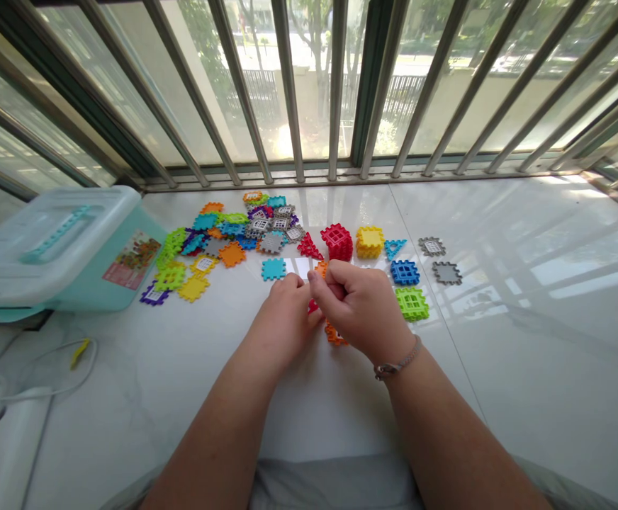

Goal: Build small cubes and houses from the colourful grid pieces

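Observation:
My left hand (288, 304) and my right hand (365, 304) meet above the white floor, fingers closed and pressed together. Between them shows a bit of a red interlocking tile (312, 306), mostly covered by the fingers. An orange piece (321, 268) peeks out just beyond my fingertips; whether it is held or lies behind them I cannot tell. Under my right hand are orange tiles (335, 334). Past the hands stand a red tile stack (336, 242) and a yellow stack (369, 241), with a red triangle piece (310, 246) beside the red one.
Right of my hands are blue tiles (405, 272), green tiles (412, 303), a blue triangle (395, 248) and grey tiles (447, 273). A mixed tile pile (232, 229) spreads left, near a turquoise tile (273, 269). Further left are a lidded box (69, 248) and a white cable (93, 354). Window bars (335, 92) rise behind.

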The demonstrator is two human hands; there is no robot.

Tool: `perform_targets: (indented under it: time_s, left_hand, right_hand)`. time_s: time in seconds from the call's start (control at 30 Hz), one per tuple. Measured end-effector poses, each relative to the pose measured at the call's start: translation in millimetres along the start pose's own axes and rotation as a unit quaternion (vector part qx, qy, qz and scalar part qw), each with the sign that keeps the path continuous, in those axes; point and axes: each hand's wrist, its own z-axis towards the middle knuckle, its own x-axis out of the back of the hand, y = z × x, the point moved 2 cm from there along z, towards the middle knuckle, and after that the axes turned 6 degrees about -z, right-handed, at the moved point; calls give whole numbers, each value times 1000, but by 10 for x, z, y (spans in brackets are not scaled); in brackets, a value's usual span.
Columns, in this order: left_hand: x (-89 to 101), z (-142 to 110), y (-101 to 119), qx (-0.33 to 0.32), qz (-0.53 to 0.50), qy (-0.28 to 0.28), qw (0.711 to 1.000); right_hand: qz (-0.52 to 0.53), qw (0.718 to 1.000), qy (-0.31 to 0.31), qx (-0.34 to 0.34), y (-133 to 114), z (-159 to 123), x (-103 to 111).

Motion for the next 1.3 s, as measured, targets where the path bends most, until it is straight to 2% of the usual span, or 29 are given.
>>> perform_targets:
  time_s: [0.3, 0.57, 1.07, 1.3]
  left_hand:
    - [-52, 9, -67, 8, 18, 4, 1000]
    - [-65, -1, -8, 8, -1, -3, 1000]
    - [13, -61, 54, 20, 23, 11, 999]
    - [36, -101, 55, 2, 11, -3, 1000]
  right_hand:
    - [-6, 1000, -12, -5, 12, -8, -8]
    - [-1, 999, -30, -13, 18, 0, -24]
    - [-5, 996, -89, -31, 24, 4, -59]
    - [-14, 992, -121, -37, 8, 2, -80]
